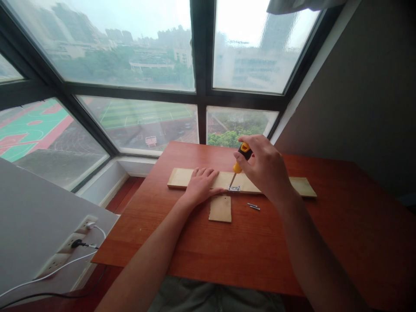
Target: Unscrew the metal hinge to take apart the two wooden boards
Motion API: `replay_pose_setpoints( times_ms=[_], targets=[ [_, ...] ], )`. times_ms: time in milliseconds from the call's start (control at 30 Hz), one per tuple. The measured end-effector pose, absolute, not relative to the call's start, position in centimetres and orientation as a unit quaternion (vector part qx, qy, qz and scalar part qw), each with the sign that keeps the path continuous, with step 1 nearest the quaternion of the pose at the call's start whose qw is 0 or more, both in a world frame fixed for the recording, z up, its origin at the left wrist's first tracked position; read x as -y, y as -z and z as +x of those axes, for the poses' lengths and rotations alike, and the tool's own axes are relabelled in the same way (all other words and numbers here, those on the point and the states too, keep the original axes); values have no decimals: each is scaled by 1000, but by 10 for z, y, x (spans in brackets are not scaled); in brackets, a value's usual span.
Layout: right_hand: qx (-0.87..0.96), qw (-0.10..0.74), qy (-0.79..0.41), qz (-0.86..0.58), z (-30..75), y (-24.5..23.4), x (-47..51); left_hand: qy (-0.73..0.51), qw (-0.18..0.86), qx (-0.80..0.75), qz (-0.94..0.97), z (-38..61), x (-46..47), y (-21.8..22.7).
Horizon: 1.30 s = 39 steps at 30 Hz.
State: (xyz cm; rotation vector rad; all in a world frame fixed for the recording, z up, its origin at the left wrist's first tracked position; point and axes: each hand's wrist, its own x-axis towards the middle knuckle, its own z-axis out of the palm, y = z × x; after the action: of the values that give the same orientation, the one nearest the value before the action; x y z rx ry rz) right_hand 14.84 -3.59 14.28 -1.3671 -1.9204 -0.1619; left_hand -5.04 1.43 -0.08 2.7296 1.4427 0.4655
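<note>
A long pale wooden board (178, 177) lies across the table. My left hand (202, 184) rests flat on it, fingers stretched out and thumb near the board's front edge. In my right hand (264, 167) is a screwdriver (237, 167) with a yellow and black handle, tilted with its shaft pointing down. Its tip meets a small silver metal piece (234, 189), which looks like a hinge, at the board's near edge. Just in front lies a small wooden piece (220, 210) with a dark hole near its top. Two screws (254, 206) lie to the right of it.
The reddish-brown table (247, 247) stands against large windows with dark frames (202, 95). Wall sockets (69, 242) with a plugged-in black plug (77, 244) and cables (48, 272) are at the lower left. A grey wall (344, 95) rises at the right.
</note>
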Motion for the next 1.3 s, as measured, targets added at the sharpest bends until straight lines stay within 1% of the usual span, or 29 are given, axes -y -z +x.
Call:
replay_pose_setpoints(
  times_ms=[200, 333, 433, 667, 900, 1300],
  targets=[
    [764, 407, 30, -500, 150, -142, 35, -150, 12, -459, 876, -51, -14, 0],
    [749, 375, 50, -544, 151, -141, 35, -149, 12, -460, 875, -51, -14, 0],
    [739, 369, 69, -559, 152, -141, 34, -147, 11, -462, 874, -51, -14, 1],
    [739, 406, 46, -536, 150, -139, 33, -149, 9, -459, 876, -52, -16, 3],
    [716, 370, 72, -587, 152, -140, 34, -147, 9, -461, 875, -51, -15, 1],
    [746, 403, 38, -529, 148, -138, 33, -151, 16, -459, 875, -51, -15, 1]
  ],
)
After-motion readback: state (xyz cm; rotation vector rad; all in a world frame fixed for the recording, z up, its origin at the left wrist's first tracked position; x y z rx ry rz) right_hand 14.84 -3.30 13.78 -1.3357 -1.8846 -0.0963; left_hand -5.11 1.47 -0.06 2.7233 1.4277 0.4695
